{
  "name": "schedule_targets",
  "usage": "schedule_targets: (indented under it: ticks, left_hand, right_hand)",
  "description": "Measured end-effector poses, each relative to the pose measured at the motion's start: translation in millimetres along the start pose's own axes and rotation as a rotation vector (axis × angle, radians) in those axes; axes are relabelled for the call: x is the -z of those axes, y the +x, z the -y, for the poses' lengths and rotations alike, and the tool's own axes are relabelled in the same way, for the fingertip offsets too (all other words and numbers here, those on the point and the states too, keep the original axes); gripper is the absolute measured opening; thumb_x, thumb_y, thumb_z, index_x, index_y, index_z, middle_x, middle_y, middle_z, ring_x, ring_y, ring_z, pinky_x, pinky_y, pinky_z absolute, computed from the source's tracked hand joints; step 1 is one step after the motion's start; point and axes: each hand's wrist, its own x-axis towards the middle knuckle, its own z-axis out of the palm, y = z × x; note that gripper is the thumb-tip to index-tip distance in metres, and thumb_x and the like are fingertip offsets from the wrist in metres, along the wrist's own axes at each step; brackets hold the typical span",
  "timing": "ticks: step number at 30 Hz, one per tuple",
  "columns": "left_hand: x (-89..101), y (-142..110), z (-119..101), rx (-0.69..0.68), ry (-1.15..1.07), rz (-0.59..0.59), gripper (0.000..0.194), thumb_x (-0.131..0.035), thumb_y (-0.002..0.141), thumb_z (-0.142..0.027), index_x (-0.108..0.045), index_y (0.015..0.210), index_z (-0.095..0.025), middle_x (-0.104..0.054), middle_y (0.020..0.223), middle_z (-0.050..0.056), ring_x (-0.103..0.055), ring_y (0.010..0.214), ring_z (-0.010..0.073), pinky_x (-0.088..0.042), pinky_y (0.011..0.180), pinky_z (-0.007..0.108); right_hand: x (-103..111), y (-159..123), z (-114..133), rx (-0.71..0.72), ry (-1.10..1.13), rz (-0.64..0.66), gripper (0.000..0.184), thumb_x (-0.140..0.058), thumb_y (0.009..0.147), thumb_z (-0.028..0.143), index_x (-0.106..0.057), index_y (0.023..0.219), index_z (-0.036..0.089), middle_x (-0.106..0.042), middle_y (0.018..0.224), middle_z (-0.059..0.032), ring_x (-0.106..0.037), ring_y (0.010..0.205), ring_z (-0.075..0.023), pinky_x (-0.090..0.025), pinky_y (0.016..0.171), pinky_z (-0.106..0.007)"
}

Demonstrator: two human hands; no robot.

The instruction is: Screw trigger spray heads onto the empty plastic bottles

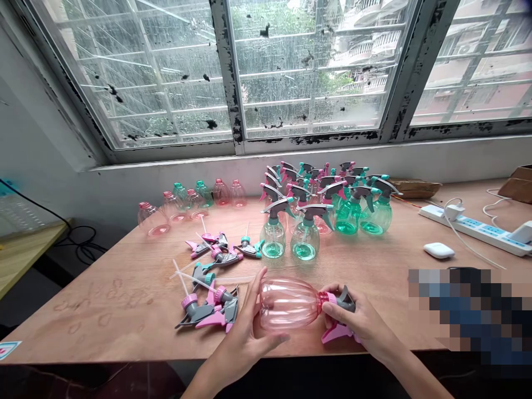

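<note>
Window [311, 72] behind tabletop [124, 316]. Cluster of sprayers [305, 241] stands rear centre, power strip [477, 230] right. Pink bottle [291, 303] sideways between hands near front edge: left hand [243, 332] spread wide at base, right hand [353, 316] gripping spray head [346, 302] at neck. Open bottles [238, 194] rear left; loose heads [224, 257] left. Sticker [8, 349], front-left corner: print too small to read.
</note>
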Motion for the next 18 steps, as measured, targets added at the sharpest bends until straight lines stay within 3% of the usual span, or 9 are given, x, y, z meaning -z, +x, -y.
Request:
schedule_targets:
  ticks: [4, 10, 14, 18]
  left_hand:
    - [0.8, -0.2, 5.9, -0.046, 0.053, -0.011, 0.088, -0.066, 0.094, -0.033, -0.007, 0.157, -0.047, -0.009, 0.171, 0.0, -0.027, 0.152, 0.0315, -0.025, 0.125, 0.048]
    - [2.9, -2.0, 6.8, 0.032, 0.07, 0.002, 0.104, -0.075, 0.087, -0.036, 0.001, 0.159, -0.038, -0.004, 0.171, 0.005, -0.007, 0.157, 0.0329, -0.009, 0.127, 0.053]
    - [3.0, -1.2, 7.9, 0.035, -0.034, 0.0, 0.098, -0.074, 0.088, -0.035, -0.007, 0.159, -0.04, -0.01, 0.171, 0.003, -0.013, 0.156, 0.0322, -0.016, 0.127, 0.049]
    - [2.9, 0.0, 10.7, 0.007, -0.002, -0.022, 0.092, -0.072, 0.09, -0.033, -0.011, 0.158, -0.043, -0.01, 0.171, 0.001, -0.021, 0.154, 0.0308, -0.014, 0.128, 0.048]
  right_hand:
    - [-1.1, -0.2, 1.2, 0.008, -0.026, 0.012, 0.035, -0.081, 0.09, 0.046, -0.065, 0.098, 0.015, -0.068, 0.066, 0.0004, -0.061, 0.061, -0.0191, -0.048, 0.059, -0.028]
    - [-3.3, -1.1, 4.0, 0.012, -0.05, 0.02, 0.035, -0.081, 0.09, 0.046, -0.065, 0.097, 0.016, -0.067, 0.065, 0.0002, -0.06, 0.059, -0.0196, -0.047, 0.056, -0.028]
    - [-2.6, -0.6, 3.4, 0.003, -0.04, -0.001, 0.036, -0.082, 0.088, 0.047, -0.066, 0.096, 0.016, -0.067, 0.064, -0.0001, -0.061, 0.059, -0.0203, -0.048, 0.057, -0.03]
    - [-2.6, 0.1, 2.3, 0.003, -0.031, -0.029, 0.041, -0.084, 0.085, 0.05, -0.065, 0.095, 0.016, -0.067, 0.065, -0.0003, -0.062, 0.059, -0.0217, -0.05, 0.056, -0.032]
